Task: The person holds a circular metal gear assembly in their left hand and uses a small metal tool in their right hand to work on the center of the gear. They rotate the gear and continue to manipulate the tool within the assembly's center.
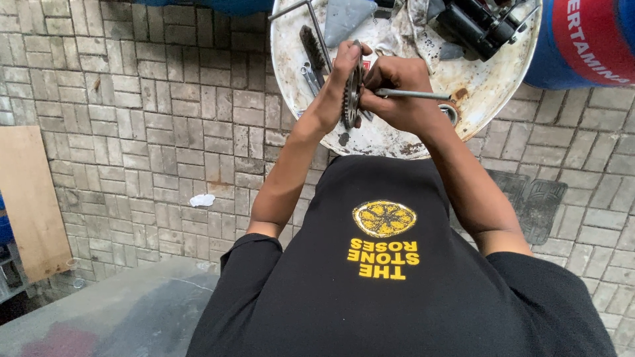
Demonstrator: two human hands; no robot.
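A: We have the toothed sprocket (351, 96) standing on edge between our two hands, held up over the near part of the white drum top (291, 39).

B: Yes. Our left hand (337, 82) is wrapped tight round its rim, fingers curled over the top teeth. Our right hand (397, 92) is closed on a thin metal rod (413, 94), and the rod's near end meets the sprocket's face. The far end of it sticks out to the right, over a small rusty ring (450, 112) on the drum.

A: How crowded are we up there?

B: Fairly. Just beyond our left hand lie a dark toothed strip (313, 47) and a T-shaped bar (311, 16), with a couple of wrenches (309, 76) beside them. A grey cloth (397, 33) sits past our knuckles, and a black motor part (479, 23) takes the far right of the drum.

A: And the edges?

B: The drum's near rim curves just under our wrists, so the sprocket hangs inside it, not past it. A blue and red drum (585, 39) stands touching-close on the right. To our left the brick paving (132, 99) is wide open, with only a white scrap (202, 199) on it and a wooden board (26, 198) well off by the edge. A dark rubber mat (536, 201) lies to our right on the ground.
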